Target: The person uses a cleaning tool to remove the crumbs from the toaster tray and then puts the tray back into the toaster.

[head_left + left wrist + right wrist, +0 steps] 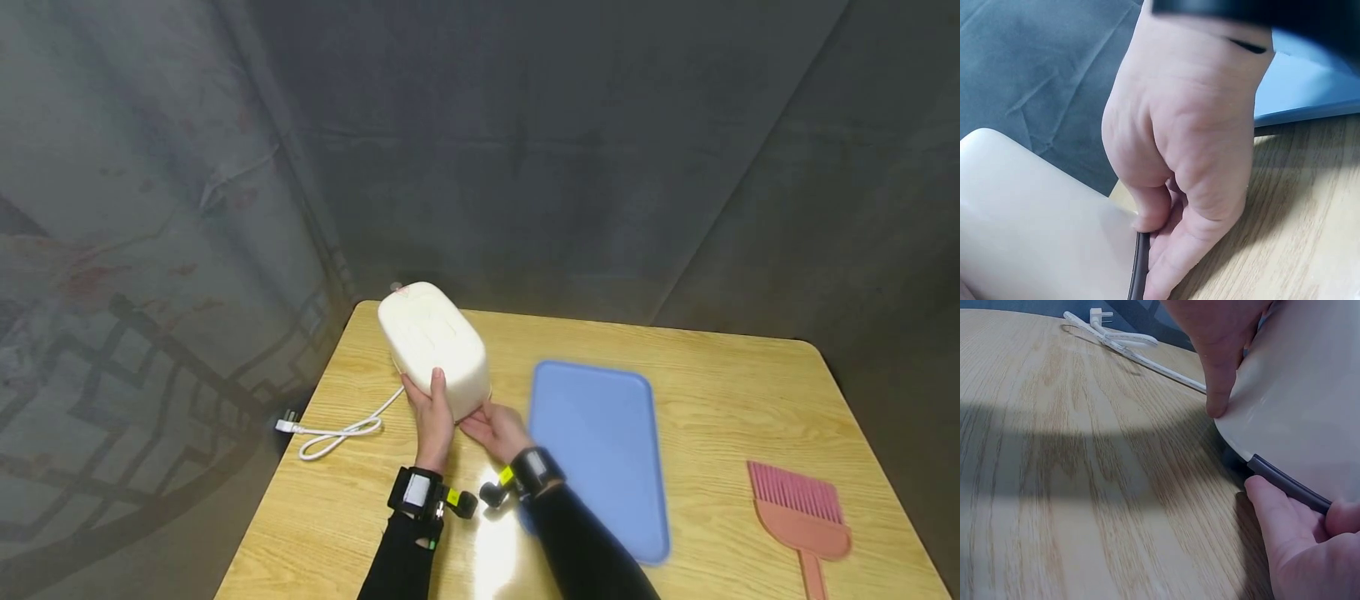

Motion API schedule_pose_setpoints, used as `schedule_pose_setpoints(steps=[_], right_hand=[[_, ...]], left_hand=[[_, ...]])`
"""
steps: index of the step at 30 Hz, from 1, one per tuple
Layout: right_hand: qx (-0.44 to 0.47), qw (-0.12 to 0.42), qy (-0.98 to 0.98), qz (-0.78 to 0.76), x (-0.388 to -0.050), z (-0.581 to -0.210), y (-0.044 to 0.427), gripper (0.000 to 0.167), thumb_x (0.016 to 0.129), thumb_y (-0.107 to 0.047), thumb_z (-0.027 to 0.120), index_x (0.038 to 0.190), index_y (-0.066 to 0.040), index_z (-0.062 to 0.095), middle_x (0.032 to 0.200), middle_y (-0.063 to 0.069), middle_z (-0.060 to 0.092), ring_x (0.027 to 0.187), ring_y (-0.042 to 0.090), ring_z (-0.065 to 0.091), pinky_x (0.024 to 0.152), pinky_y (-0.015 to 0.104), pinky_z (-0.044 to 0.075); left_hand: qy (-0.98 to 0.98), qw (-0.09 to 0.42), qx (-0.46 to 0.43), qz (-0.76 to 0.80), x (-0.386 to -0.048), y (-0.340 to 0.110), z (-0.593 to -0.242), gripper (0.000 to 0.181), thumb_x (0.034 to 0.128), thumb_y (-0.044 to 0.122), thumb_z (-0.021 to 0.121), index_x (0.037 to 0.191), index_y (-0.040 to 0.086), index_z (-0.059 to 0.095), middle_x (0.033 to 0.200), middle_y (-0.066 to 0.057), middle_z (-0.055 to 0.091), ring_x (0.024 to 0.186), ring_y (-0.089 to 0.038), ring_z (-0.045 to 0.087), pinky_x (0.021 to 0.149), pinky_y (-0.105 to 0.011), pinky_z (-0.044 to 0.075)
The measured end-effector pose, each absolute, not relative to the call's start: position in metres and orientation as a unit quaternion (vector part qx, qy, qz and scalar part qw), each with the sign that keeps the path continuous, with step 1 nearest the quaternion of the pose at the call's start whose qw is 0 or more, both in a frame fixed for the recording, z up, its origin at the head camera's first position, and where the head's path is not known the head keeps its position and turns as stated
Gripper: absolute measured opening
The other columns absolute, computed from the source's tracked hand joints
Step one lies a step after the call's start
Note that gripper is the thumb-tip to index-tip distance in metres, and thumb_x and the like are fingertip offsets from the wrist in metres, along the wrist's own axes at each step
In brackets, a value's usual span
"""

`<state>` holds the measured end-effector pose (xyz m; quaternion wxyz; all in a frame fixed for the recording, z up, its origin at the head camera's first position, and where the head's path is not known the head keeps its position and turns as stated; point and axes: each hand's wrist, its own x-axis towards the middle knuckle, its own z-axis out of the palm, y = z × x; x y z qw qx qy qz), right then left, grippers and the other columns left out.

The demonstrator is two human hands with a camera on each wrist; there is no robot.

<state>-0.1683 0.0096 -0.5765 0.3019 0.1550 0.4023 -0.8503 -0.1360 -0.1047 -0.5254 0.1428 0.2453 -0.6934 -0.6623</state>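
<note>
A white, rounded box-shaped appliance (435, 333) with a white power cord (390, 403) is tilted near the table's far left. My left hand (435, 425) holds its near left side, the thumb up on the white shell. My right hand (497, 431) is at its near right edge. In the right wrist view its thumb and fingers pinch a dark grey strip (1288, 484) along the shell's lower rim. The left wrist view shows this same right hand (1179, 137) at the dark strip (1139, 265). The appliance's underside is mostly hidden.
A blue tray (592, 450) lies right of the appliance, partly under my right forearm. A pink brush (802, 521) lies at the wooden table's (720, 417) right side. The looped cord ends in a plug (287, 425) at the left edge. Grey cloth hangs behind.
</note>
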Motion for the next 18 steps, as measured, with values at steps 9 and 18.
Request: schedule_pose_setpoints(steps=[9, 18], right_hand=[[0.165, 0.286, 0.45, -0.83, -0.1661, -0.5762, 0.0059, 0.037, 0.107, -0.006, 0.045, 0.137, 0.016, 0.047, 0.128, 0.035, 0.059, 0.121, 0.043, 0.061, 0.097, 0.044, 0.053], [0.171, 0.266, 0.507, -0.802, -0.1633, -0.5711, 0.0053, 0.033, 0.104, 0.0, 0.047, 0.133, 0.014, 0.052, 0.12, 0.032, 0.064, 0.11, 0.04, 0.068, 0.089, 0.041, 0.057]], left_hand=[[-0.692, 0.145, 0.248, -0.662, -0.1352, -0.1047, -0.5251, 0.094, 0.1031, 0.061, 0.042, 0.161, 0.006, -0.008, 0.166, -0.027, -0.002, 0.153, -0.04, 0.004, 0.122, -0.054, 0.006], [-0.691, 0.149, 0.241, -0.665, -0.1343, -0.1059, -0.5232, 0.091, 0.104, 0.058, 0.042, 0.161, 0.007, -0.007, 0.166, -0.026, -0.002, 0.153, -0.039, 0.005, 0.122, -0.053, 0.007]])
